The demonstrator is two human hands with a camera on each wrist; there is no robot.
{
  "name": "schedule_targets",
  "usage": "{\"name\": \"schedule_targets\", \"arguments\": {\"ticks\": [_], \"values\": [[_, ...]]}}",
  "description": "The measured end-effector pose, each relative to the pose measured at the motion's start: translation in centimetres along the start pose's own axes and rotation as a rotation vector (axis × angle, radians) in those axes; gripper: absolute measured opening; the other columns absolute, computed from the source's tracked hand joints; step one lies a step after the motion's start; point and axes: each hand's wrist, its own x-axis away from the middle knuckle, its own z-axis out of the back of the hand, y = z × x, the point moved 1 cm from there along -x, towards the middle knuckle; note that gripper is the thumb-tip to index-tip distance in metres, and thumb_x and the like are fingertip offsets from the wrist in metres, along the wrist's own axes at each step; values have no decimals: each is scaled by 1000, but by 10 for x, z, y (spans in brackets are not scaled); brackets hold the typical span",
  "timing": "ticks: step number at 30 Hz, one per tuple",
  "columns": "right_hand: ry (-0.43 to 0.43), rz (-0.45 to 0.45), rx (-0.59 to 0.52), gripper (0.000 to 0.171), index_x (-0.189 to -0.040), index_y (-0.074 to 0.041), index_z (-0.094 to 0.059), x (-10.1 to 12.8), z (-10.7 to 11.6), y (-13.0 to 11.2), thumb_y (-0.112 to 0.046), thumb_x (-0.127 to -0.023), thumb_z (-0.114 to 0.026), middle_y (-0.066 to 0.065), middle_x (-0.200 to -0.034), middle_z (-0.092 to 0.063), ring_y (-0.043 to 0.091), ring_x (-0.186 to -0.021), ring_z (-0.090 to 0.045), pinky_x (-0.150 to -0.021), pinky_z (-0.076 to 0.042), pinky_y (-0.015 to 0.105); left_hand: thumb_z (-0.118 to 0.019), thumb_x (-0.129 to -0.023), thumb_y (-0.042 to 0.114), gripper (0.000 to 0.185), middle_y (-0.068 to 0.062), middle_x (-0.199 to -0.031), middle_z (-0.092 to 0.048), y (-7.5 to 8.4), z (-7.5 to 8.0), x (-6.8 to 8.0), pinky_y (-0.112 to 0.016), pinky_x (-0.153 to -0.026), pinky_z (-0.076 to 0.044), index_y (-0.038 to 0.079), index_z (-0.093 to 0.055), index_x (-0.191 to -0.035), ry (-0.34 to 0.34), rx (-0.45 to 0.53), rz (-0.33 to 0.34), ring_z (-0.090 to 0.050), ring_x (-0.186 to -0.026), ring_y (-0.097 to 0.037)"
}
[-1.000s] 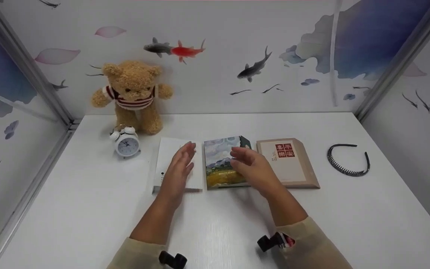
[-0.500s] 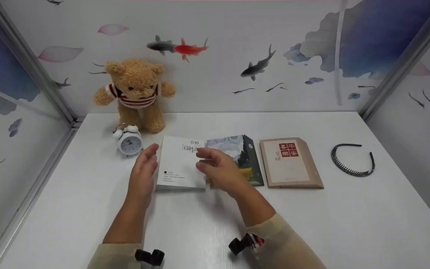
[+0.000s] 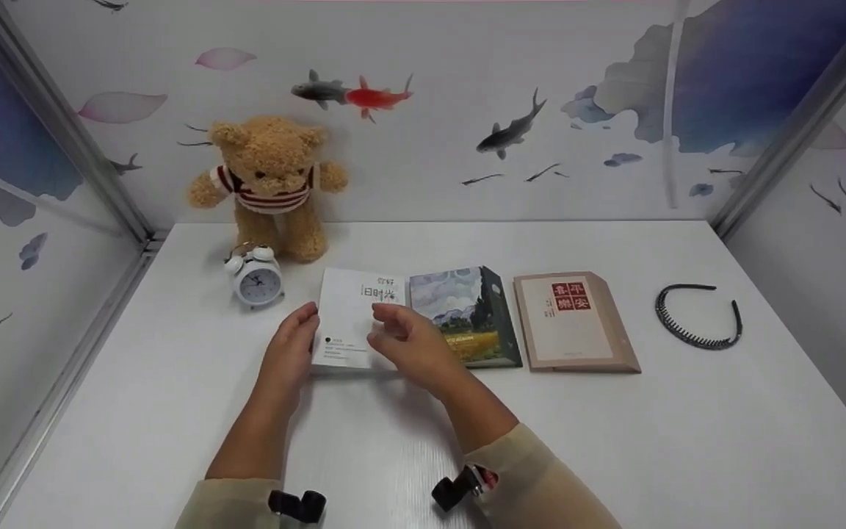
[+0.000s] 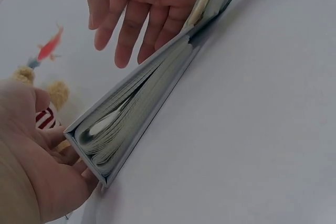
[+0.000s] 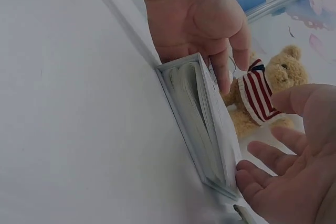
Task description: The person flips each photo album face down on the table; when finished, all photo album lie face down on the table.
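A white book-like album with printed characters lies on the table, its thick pages fanned between the covers. Along its spine, at the left edge, my left hand rests with relaxed fingers that seem to touch it. Over the album's right side hovers my right hand, fingers loosely bent and holding nothing. In the right wrist view the right hand has fingertips close to the album's thin edge; contact is unclear. To the right lies an album with a painted landscape cover, partly behind the right forearm.
A brown album with red square characters lies farther right, then a black toothed headband. A white alarm clock stands back left, before a teddy bear against the wall.
Both hands have moved left, from over the white and landscape albums to either side of the white one. The left hand has come in against its spine. The albums look unmoved.
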Motion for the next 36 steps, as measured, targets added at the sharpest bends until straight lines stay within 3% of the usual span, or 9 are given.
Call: {"name": "schedule_targets", "arguments": {"ticks": [5, 16, 25, 29, 32, 36], "values": [[12, -19, 30, 52, -151, -17, -61, 2, 1, 3, -29, -101, -72, 1, -156, -62, 28, -152, -53, -127, -42, 51, -39, -115, 40, 59, -3, -179, -29, -2, 0, 1, -44, -138, -22, 17, -33, -169, -5, -33, 10, -20, -169, -22], [-95, -20, 39, 62, -157, -16, -55, 4, -2, 4, -30, -99, -75, 2, -160, -59, 24, -155, -49, -132, -36, 47, -37, -114, 41, 58, 1, -180, -26, 6, 2, 6, -47, -139, -15, 22, -33, -169, 22, -62, 72, -14, -170, -22], [-122, -13, -3, 64, -159, -18, -52, 4, -1, 3, -29, -100, -74, 2, -161, -58, 25, -156, -48, -132, -35, 48, -36, -115, 39, 55, 4, -179, -28, 9, 4, 10, -47, -139, -14, 25, -36, -168, 9, -15, 6, -14, -170, -20], [-114, -9, -13, 64, -159, -17, -52, 4, 2, 2, -30, -100, -74, 4, -162, -57, 28, -156, -47, -131, -36, 49, -38, -114, 36, 54, 3, -176, -34, 12, 3, 12, -43, -138, -21, 22, -39, -167, 41, 47, 7, -22, -168, -17], [-106, -10, -59, 62, -158, -19, -53, 4, 4, -1, -30, -101, -74, 3, -162, -57, 28, -157, -46, -130, -38, 50, -41, -113, 31, 54, 1, -176, -35, 16, 3, 15, -41, -137, -25, 17, -41, -166, 51, 150, -7, -26, -166, -17], [-129, 39, -147, 61, -160, -20, -52, 8, 4, -10, -28, -103, -73, 0, -165, -53, 24, -160, -41, -130, -39, 49, -43, -113, 28, 53, 2, -176, -35, 23, 1, 22, -40, -136, -26, 17, -41, -166, 5, 282, -27, -32, -163, -16]]}}
